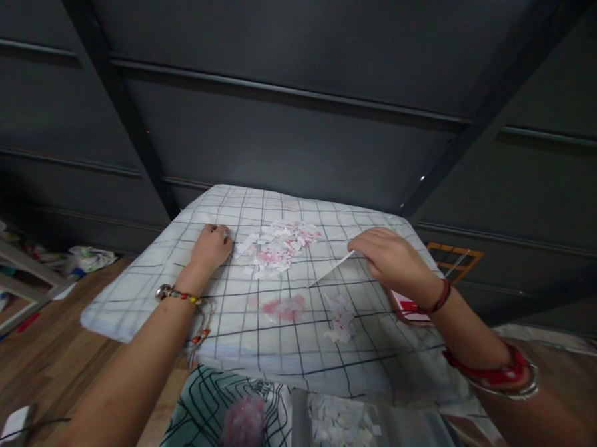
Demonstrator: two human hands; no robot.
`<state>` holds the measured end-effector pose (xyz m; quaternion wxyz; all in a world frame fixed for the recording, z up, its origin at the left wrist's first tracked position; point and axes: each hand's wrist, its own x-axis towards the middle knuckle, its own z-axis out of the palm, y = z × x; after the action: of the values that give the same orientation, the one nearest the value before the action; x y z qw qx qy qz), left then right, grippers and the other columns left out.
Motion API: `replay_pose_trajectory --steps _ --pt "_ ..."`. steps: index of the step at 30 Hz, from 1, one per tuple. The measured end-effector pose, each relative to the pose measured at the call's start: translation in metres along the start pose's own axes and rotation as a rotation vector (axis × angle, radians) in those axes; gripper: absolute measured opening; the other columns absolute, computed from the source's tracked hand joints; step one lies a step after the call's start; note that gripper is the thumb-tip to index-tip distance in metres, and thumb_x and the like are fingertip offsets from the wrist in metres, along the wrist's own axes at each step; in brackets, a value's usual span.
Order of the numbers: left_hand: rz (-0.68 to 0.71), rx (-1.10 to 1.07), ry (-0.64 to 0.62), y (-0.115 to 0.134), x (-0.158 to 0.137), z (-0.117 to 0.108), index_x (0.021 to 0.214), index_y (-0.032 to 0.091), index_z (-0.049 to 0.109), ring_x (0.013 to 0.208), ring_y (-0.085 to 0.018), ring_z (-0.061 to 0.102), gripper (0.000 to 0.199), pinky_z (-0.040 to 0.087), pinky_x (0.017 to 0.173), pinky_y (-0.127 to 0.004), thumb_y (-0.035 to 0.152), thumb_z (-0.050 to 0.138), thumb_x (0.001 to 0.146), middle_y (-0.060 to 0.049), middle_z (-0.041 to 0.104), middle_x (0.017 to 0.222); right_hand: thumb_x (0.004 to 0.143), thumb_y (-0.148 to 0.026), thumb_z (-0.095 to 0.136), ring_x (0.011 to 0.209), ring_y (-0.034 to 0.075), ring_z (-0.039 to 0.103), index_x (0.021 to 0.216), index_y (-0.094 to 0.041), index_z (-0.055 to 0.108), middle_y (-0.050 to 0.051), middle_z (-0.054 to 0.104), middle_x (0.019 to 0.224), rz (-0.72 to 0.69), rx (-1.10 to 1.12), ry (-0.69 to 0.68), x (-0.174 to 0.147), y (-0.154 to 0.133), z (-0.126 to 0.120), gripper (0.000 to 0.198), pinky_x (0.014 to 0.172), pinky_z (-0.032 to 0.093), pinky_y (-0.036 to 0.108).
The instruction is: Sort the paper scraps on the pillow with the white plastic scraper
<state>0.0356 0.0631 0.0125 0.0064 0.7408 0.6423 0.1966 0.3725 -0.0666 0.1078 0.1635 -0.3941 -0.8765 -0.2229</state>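
My left hand (212,247) rests on the white checked cloth (175,290), left of a loose pile of small white and pink scraps (277,248). Its fingers are curled, and whatever they may hold is too small to make out. Over the cloth's right side, my right hand (387,256) grips a thin white pointed stick (332,268), its tip slanting down to the left. Below that tip lies a translucent patch with pink blotches (285,308). A smaller clump of whitish scraps (341,318) sits to the patch's right.
A phone-like red and white object (410,307) lies under my right wrist. Nearest me are a clear container of white scraps (301,417) and a pink bundle (242,426) on green patterned fabric (193,411). A dark panelled wall (283,142) stands behind the cloth.
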Motion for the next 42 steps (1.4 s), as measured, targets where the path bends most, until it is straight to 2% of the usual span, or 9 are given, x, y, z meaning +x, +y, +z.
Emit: replay_pose_trajectory --steps 3,6,9,12,17,24,34,42 --pt "-0.005 -0.003 -0.003 0.001 0.0 -0.001 0.114 0.008 0.062 0.115 -0.027 0.052 0.039 0.043 0.102 -0.036 0.021 0.041 0.083 -0.017 0.059 0.108 0.073 0.0 0.041 0.07 0.019 0.061 0.074 -0.018 0.062 0.004 0.066 0.069 0.006 -0.01 -0.033 -0.006 0.004 -0.005 0.027 0.072 0.046 0.031" --pt "-0.009 -0.013 -0.004 0.002 0.0 0.0 0.115 0.007 0.061 0.114 -0.027 0.052 0.04 0.042 0.102 -0.037 0.021 0.041 0.083 -0.017 0.058 0.11 0.077 -0.003 0.042 0.073 0.019 0.062 0.077 -0.018 0.063 0.004 0.068 0.073 0.041 0.012 0.013 -0.009 0.007 -0.009 0.025 0.073 0.047 0.03" --pt "-0.015 -0.017 -0.008 0.003 0.0 -0.001 0.115 0.007 0.061 0.114 -0.028 0.052 0.04 0.043 0.101 -0.038 0.021 0.04 0.083 -0.019 0.057 0.113 0.079 -0.004 0.041 0.078 0.019 0.063 0.085 -0.018 0.065 0.005 0.071 0.081 0.11 0.021 0.096 0.0 -0.001 -0.002 0.028 0.077 0.046 0.031" --pt "-0.008 -0.014 -0.019 0.003 -0.001 -0.003 0.113 0.007 0.062 0.116 -0.028 0.05 0.04 0.042 0.102 -0.037 0.02 0.039 0.082 -0.019 0.058 0.111 0.077 -0.001 0.041 0.078 0.02 0.063 0.092 -0.016 0.066 0.007 0.072 0.084 0.154 0.012 0.076 0.017 -0.016 0.013 0.033 0.075 0.044 0.032" --pt "-0.005 -0.011 -0.027 0.004 -0.001 -0.005 0.113 0.007 0.062 0.117 -0.027 0.05 0.04 0.042 0.102 -0.036 0.02 0.04 0.082 -0.017 0.06 0.107 0.073 0.004 0.039 0.074 0.018 0.06 0.089 -0.016 0.066 0.006 0.07 0.08 0.073 -0.011 -0.035 0.029 -0.035 0.02 0.037 0.073 0.039 0.031" --pt "0.003 -0.002 -0.04 0.005 -0.002 -0.006 0.115 0.005 0.061 0.116 -0.028 0.05 0.042 0.042 0.102 -0.037 0.021 0.037 0.084 -0.018 0.059 0.11 0.077 0.002 0.039 0.072 0.017 0.058 0.093 -0.015 0.066 0.005 0.069 0.079 0.015 -0.008 0.077 0.021 -0.035 0.007 0.036 0.071 0.038 0.03" --pt "0.013 -0.031 -0.014 0.003 -0.001 -0.004 0.113 0.009 0.063 0.114 -0.027 0.051 0.041 0.043 0.101 -0.037 0.02 0.04 0.081 -0.016 0.06 0.106 0.075 0.004 0.039 0.068 0.018 0.053 0.089 -0.014 0.067 0.006 0.067 0.075 0.02 -0.134 0.071 0.016 -0.04 0.01 0.036 0.066 0.035 0.032" --pt "-0.002 -0.011 -0.029 0.004 -0.002 -0.004 0.113 0.006 0.063 0.117 -0.027 0.05 0.041 0.041 0.104 -0.037 0.02 0.038 0.083 -0.018 0.058 0.111 0.076 0.004 0.039 0.067 0.018 0.053 0.087 -0.014 0.067 0.005 0.066 0.073 -0.003 -0.149 0.096 0.015 -0.043 0.011 0.035 0.066 0.035 0.031"
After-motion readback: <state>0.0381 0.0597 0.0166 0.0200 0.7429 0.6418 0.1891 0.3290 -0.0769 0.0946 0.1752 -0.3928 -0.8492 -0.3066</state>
